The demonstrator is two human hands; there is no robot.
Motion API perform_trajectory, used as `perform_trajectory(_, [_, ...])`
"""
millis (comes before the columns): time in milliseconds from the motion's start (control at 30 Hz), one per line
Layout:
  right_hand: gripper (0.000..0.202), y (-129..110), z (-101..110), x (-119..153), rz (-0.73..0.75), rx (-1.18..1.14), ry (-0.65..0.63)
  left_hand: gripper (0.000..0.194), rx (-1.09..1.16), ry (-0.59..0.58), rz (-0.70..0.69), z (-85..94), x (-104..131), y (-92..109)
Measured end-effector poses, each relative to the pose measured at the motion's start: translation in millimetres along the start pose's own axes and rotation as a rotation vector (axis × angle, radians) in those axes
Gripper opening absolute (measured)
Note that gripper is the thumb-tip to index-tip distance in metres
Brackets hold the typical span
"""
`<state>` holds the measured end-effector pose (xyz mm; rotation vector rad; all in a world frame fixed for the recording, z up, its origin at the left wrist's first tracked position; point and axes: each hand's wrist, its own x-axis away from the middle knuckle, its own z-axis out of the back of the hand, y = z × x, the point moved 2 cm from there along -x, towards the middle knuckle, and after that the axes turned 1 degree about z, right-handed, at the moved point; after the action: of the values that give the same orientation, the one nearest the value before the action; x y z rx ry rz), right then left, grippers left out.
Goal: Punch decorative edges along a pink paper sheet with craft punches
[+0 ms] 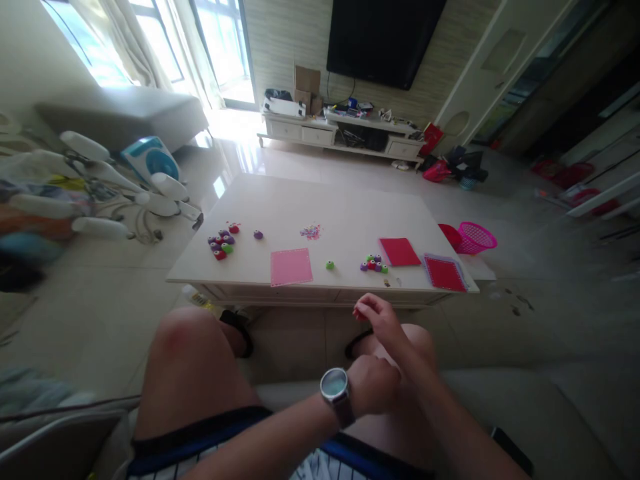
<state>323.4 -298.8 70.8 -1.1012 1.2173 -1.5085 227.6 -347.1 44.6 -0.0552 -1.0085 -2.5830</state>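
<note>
My left hand (pixel 374 385), with a watch (pixel 335 384) on its wrist, rests over my right thigh against the right forearm; its fingers are hidden. My right hand (pixel 376 316) is raised just off the table's front edge, fingers curled together, and what they hold, if anything, is too small to name. On the white table (pixel 350 200) lie a pink square (pixel 291 267), a green piece (pixel 329 265), a small cluster of coloured pieces (pixel 373 265) and a red square (pixel 400 251). Another red square (pixel 445 273) lies at the right corner.
More red, purple and green pieces (pixel 220 244) sit at the table's left, with a lone purple one (pixel 258 235). Tiny bits (pixel 311 231) are scattered mid-table. A pink basket (pixel 476 238) stands beyond the right edge. Behind are a TV cabinet (pixel 317 135) and a blue fan (pixel 151 160).
</note>
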Motion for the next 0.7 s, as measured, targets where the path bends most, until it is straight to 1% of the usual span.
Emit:
perform_trajectory(33, [0.027,0.0,15.7,-1.7,0.004,0.023,0.045,0.025,-0.056,-0.051,0.004,6.0,-15.1,-8.9])
perform_trajectory(100, [0.028,2.5,38.2,-5.1,0.012,0.072,0.095,0.025,-0.129,-0.069,0.044,24.3,-35.0,-32.9])
perform_trajectory(167, [0.029,6.4,46.9,-13.1,0.016,0.118,0.119,0.023,-0.152,-0.039,0.085,49.9,-45.5,-64.1])
perform_trajectory(200, [0.029,8.1,45.9,-20.4,0.013,0.14,0.12,0.024,-0.168,0.023,0.117,65.6,-48.6,-81.9])
perform_trajectory(267, [0.028,8.9,34.8,-42.6,0.005,0.193,0.095,0.025,-0.174,0.112,0.173,97.7,-51.5,-119.4])
perform_trajectory(333, [0.025,6.8,15.5,-73.0,0.008,0.278,0.037,0.027,-0.192,0.166,0.231,127.1,-48.6,-157.5])
perform_trajectory(400, [0.02,5.3,-6.1,-106.8,0.025,0.399,-0.02,0.026,-0.218,0.226,0.293,150.4,-38.4,-194.6])
perform_trajectory(433, [0.017,6.0,-16.0,-123.1,0.043,0.473,-0.036,0.024,-0.223,0.246,0.321,158.8,-30.9,-212.2])
perform_trajectory(500, [0.011,11.9,-31.9,-151.6,0.084,0.651,-0.036,0.023,-0.215,0.272,0.381,168.9,-14.0,-244.2])
perform_trajectory(567, [0.01,22.7,-42.0,-172.6,0.114,0.845,-0.031,0.023,-0.197,0.286,0.443,172.2,0.7,-269.8])
perform_trajectory(633, [0.019,34.9,-48.1,-186.2,0.103,1.006,-0.072,0.022,-0.186,0.295,0.466,172.5,8.7,-286.9])
perform_trajectory(700, [0.026,44.7,-52.1,-194.6,0.07,1.112,-0.156,0.019,-0.165,0.3,0.439,173.7,10.2,-296.5])
